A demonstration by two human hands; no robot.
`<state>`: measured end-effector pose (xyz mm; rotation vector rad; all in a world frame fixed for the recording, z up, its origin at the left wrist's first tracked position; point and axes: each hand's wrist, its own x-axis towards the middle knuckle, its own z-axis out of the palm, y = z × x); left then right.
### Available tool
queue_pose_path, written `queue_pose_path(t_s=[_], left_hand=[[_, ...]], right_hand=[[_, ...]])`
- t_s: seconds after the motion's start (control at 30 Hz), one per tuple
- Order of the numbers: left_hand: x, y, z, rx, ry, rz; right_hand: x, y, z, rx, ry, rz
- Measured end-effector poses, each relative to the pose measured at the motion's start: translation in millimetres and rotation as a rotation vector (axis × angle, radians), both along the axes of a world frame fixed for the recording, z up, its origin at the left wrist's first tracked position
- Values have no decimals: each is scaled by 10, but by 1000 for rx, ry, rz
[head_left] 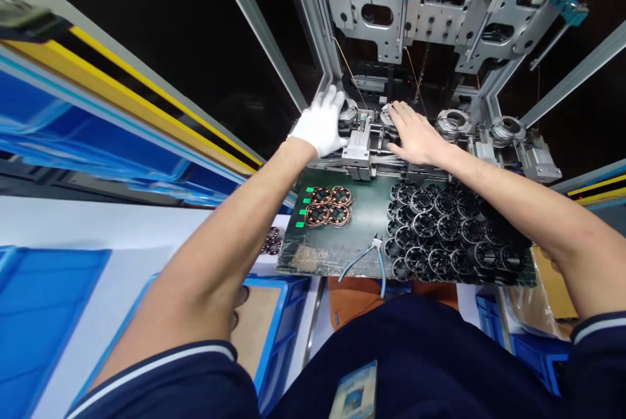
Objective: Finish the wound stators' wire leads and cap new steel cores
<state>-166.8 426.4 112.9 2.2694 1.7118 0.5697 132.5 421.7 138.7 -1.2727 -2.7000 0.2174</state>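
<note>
My left hand (320,124), in a white glove, lies with its fingers stretched out at the leftmost round winding fixture (348,114) of the machine. Its fingers cover part of that fixture. My bare right hand (415,133) is flat and open over the second fixture (386,120), fingertips on or just above its ring; the exact contact is hidden. Two more round fixtures, a third (454,123) and a fourth (507,130), stand uncovered to the right. Thin copper wires (413,70) run down from the upper plate toward the fixtures.
On the green work plate (366,210) lie several copper-wound stators (328,206), blue-handled cutters (375,246) and many black stator cores (440,227). A metal machine head (415,15) hangs above. Blue bins (281,315) stand below left. Metal frame posts (259,25) flank the machine.
</note>
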Motion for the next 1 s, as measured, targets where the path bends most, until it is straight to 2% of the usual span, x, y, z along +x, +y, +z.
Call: queue_pose_path(t_s=[0.07,0.17,0.23,0.27,0.33,0.4,0.43,0.5,0.53,0.6,0.7,0.77,0.8,0.9,1.0], left_hand=[[22,62,34,-42,-55,42],[2,237,247,-169,-115,108],[36,184,444,-181,-113,134],[86,54,538,-133,-112,129],[271,-436,685,1,-123,87],[577,-1158,750,379,-150,-143],[775,-1546,746,519,-156,-293],[1239,-2229,672,542,-108,-462],[1486,-2480,606,497,-74,-535],[1946,-2758,442,391,2,-597],[2414,-2764,215,289,85,-584],[2541,-2687,149,268,119,-566],[2553,-2663,151,265,125,-566],[2430,-2668,279,242,46,-531],[2175,-2599,542,143,-158,-321]], right_hand=[[-61,-4,53,-4,-6,-27],[-68,-109,303,-49,-64,-48],[104,-376,550,-31,-26,-1],[257,-581,678,2,34,36],[679,-1113,893,88,223,82],[1180,-1728,987,132,367,39],[1427,-2029,971,187,418,-18],[1852,-2545,812,284,410,-110],[2010,-2744,682,279,360,-145],[2197,-3016,377,271,257,-199],[2226,-3178,-6,233,112,-252],[2194,-3196,-108,226,69,-261],[2187,-3197,-104,229,73,-262],[2213,-3182,99,229,174,-225],[2237,-3029,467,221,322,-168]])
